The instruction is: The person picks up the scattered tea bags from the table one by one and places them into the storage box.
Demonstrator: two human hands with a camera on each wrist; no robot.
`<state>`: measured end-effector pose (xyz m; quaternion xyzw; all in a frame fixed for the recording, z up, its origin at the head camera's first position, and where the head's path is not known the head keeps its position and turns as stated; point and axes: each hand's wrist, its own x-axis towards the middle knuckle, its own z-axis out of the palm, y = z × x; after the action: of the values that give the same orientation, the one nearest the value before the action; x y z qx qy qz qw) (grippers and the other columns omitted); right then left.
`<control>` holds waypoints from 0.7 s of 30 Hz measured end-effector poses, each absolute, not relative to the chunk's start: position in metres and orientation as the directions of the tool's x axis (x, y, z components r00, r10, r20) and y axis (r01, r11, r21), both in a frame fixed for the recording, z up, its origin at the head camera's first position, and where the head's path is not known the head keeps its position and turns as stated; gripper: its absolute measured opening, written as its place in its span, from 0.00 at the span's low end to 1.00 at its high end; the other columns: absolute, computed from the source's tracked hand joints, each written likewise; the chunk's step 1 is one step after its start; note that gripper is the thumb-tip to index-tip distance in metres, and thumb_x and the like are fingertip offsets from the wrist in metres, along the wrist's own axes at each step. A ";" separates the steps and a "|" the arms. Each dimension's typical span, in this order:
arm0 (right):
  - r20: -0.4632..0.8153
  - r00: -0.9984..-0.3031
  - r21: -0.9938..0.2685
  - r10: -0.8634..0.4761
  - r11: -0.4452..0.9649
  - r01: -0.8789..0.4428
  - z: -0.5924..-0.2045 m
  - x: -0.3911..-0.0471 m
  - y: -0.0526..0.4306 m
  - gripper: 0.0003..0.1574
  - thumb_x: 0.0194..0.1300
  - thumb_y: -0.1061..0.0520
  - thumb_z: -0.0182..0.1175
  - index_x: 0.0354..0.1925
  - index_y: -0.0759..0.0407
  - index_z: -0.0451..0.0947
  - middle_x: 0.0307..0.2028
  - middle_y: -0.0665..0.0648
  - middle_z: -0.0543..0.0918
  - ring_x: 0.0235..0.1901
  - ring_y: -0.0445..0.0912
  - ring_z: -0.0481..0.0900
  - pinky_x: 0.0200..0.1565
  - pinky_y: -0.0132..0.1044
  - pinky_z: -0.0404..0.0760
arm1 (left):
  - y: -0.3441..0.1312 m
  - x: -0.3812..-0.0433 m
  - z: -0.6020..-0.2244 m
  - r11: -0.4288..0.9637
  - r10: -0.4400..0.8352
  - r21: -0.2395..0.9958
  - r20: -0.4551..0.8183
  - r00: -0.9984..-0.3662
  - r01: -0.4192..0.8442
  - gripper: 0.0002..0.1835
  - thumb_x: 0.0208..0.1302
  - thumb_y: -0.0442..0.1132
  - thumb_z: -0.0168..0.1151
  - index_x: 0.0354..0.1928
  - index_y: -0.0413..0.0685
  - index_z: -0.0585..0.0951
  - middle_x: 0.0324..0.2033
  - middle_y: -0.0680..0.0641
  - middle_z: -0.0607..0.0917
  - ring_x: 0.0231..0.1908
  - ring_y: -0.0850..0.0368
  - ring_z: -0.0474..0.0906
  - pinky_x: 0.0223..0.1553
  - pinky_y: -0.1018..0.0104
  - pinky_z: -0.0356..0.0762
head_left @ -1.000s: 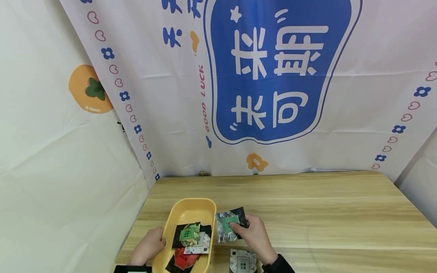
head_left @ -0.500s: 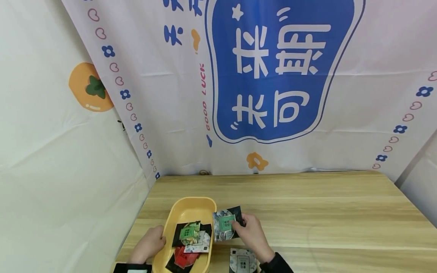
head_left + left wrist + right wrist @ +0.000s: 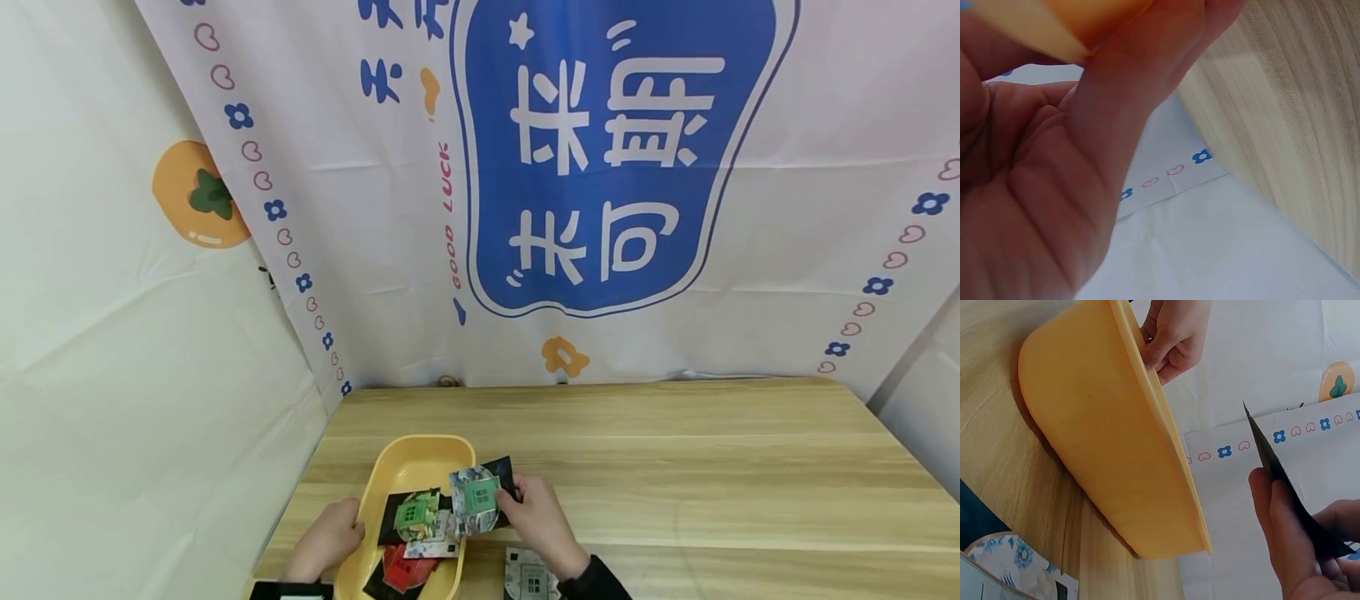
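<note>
A yellow plastic basin [image 3: 386, 467] stands at the table's near left. My left hand [image 3: 330, 540] grips its left rim, and the left wrist view shows the thumb and fingers around the yellow edge [image 3: 1054, 25]. My right hand [image 3: 542, 518] pinches a black sachet with a green label [image 3: 476, 500] between thumb and fingers, over the basin's right rim. Seen edge-on in the right wrist view, the sachet [image 3: 1291, 494] is thin and flat. Inside the basin lie a green-labelled sachet [image 3: 417, 512], a white patterned one [image 3: 431, 546] and a red one [image 3: 405, 571].
Another sachet with a grey label [image 3: 528, 575] lies on the wooden table [image 3: 675, 467] below my right hand. A white cloth with blue print [image 3: 600, 167] hangs behind the table, and a pale sheet [image 3: 150, 375] hangs at the left.
My right hand has moved left with the green-labelled sachet, from beside the basin to over its right rim. The left hand and basin stay in place.
</note>
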<state>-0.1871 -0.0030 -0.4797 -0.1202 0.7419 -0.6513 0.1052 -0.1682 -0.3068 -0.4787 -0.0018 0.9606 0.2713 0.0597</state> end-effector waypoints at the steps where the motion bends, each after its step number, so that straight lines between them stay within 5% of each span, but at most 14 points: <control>1: 0.005 -0.948 -0.992 -0.317 0.119 -0.046 -0.480 -0.187 -0.004 0.12 0.66 0.62 0.53 0.27 0.68 0.73 0.14 0.46 0.59 0.14 0.40 0.56 0.19 0.31 0.56 | -0.307 -0.168 -0.479 0.852 0.030 0.523 -0.118 -0.993 -0.037 0.04 0.54 0.25 0.51 0.27 0.38 0.74 0.16 0.49 0.72 0.17 0.56 0.67 0.20 0.63 0.69; 21: 0.049 -0.929 -0.992 -0.368 0.093 -0.089 -0.481 -0.191 -0.028 0.11 0.68 0.62 0.53 0.30 0.68 0.75 0.16 0.49 0.61 0.15 0.41 0.56 0.21 0.34 0.57 | -0.307 -0.167 -0.478 0.848 0.031 0.528 -0.106 -0.994 -0.030 0.05 0.55 0.25 0.51 0.27 0.39 0.74 0.16 0.49 0.72 0.17 0.57 0.67 0.19 0.64 0.67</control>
<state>-0.1908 -0.0279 -0.4808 -0.1562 0.7315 -0.6551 0.1065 -0.1669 -0.3068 -0.4783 0.0004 0.9598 0.2753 0.0555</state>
